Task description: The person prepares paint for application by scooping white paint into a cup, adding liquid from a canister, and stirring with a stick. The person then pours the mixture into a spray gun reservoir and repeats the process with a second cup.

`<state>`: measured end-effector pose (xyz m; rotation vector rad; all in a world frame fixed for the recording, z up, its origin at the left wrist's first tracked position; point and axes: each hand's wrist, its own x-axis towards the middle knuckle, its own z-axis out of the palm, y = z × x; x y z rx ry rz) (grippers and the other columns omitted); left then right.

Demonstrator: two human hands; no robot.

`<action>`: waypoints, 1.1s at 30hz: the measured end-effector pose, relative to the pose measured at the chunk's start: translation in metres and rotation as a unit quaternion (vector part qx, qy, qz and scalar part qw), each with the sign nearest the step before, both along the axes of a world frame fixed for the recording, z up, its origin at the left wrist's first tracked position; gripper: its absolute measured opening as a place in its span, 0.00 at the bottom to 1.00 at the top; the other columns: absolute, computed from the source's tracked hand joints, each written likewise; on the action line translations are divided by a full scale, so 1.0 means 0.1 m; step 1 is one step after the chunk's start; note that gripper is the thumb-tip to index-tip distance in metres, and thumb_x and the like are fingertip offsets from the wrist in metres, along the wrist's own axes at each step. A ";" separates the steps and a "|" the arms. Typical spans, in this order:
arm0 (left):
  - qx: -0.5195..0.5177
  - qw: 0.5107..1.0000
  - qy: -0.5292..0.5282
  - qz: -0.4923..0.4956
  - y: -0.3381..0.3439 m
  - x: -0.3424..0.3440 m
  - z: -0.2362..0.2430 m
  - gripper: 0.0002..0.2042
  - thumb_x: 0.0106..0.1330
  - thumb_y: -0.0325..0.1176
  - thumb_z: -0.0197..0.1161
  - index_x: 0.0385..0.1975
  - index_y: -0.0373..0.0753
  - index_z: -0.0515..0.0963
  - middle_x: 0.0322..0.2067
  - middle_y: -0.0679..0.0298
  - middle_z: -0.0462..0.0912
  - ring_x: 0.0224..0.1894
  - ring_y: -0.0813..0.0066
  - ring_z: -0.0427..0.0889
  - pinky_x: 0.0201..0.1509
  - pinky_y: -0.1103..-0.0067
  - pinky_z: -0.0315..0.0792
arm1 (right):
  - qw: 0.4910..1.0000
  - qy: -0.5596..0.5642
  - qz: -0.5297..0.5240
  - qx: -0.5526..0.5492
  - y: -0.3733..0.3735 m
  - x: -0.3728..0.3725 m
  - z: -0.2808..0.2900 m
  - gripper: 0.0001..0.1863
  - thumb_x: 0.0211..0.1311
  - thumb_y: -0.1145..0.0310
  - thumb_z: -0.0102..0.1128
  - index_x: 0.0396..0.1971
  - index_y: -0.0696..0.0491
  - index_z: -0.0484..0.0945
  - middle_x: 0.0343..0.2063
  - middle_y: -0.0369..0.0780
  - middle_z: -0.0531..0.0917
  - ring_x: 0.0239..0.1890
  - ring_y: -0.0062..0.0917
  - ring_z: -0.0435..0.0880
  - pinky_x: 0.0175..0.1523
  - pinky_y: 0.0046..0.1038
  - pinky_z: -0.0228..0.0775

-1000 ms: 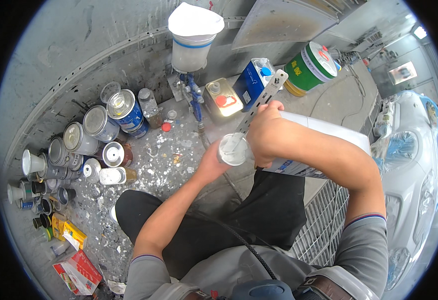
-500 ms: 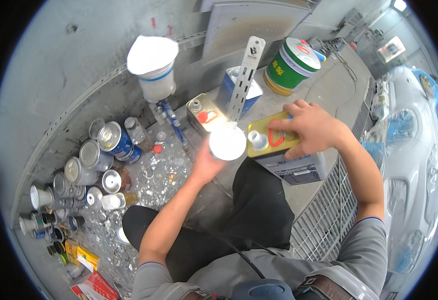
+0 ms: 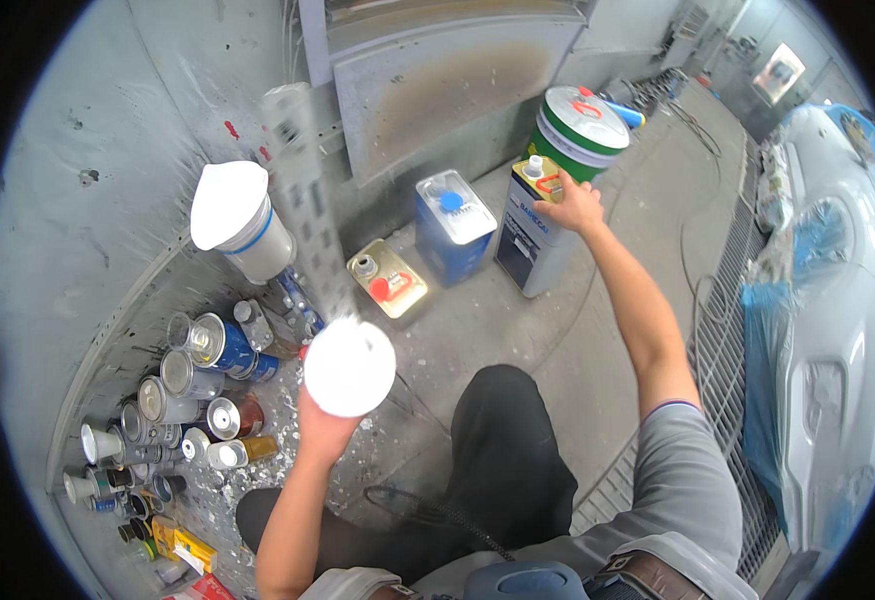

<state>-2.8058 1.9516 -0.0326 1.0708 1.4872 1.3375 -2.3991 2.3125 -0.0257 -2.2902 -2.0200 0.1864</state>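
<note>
My left hand (image 3: 324, 432) is closed round a cup (image 3: 351, 370) whose opening looks filled with white. A long perforated mixing stick (image 3: 303, 180), blurred by motion, stands up out of the cup and leans to the left. With the arm stretched forward, my right hand (image 3: 573, 207) grips the top of a tall rectangular can (image 3: 530, 235) by its red handle. That can has a yellow top, a pale spout and grey-and-dark sides. It stands upright beside a blue can (image 3: 450, 225) with a blue cap; a lower gold-topped can (image 3: 388, 280) is nearer the cup.
A green and white pail (image 3: 580, 130) is behind the can. To the left, a white paper strainer (image 3: 228, 205) sits over a spray gun's cup. Several paint tins (image 3: 190, 375) crowd the left wall. A floor grating (image 3: 723, 300) and a partly wrapped car body (image 3: 828, 330) are at right.
The rectangular can has gone from beside my knee to the back, next to the blue can, with my right hand on it. My left hand and cup have shifted left and nearer.
</note>
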 end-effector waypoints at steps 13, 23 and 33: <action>-0.063 0.938 0.024 0.339 -1.74 -0.94 -0.15 0.46 0.50 0.15 0.76 0.75 0.36 0.65 0.67 0.60 0.77 0.69 0.64 0.77 0.74 0.66 0.69 | 0.995 0.075 0.068 0.000 1.24 0.05 -0.48 0.65 0.49 0.31 0.76 0.83 0.47 0.57 0.67 0.58 0.75 0.68 0.50 0.78 0.69 0.43 0.74; 0.023 0.933 -0.019 0.359 -1.72 -0.98 -0.02 0.44 0.58 0.15 0.73 0.77 0.34 0.62 0.71 0.57 0.73 0.71 0.61 0.74 0.77 0.64 0.65 | 0.986 -0.103 0.107 -0.069 1.39 0.02 0.04 0.29 0.54 0.41 0.76 0.45 0.51 0.93 0.43 0.45 0.93 0.49 0.38 0.91 0.53 0.39 0.82; -0.024 0.938 0.017 0.345 -1.64 -0.91 0.06 0.43 0.56 0.15 0.73 0.76 0.35 0.63 0.69 0.58 0.76 0.68 0.63 0.76 0.74 0.66 0.67 | 0.958 0.009 0.278 0.064 1.88 -0.05 0.08 0.28 0.54 0.63 0.76 0.57 0.50 0.87 0.44 0.51 0.91 0.50 0.46 0.90 0.57 0.43 0.82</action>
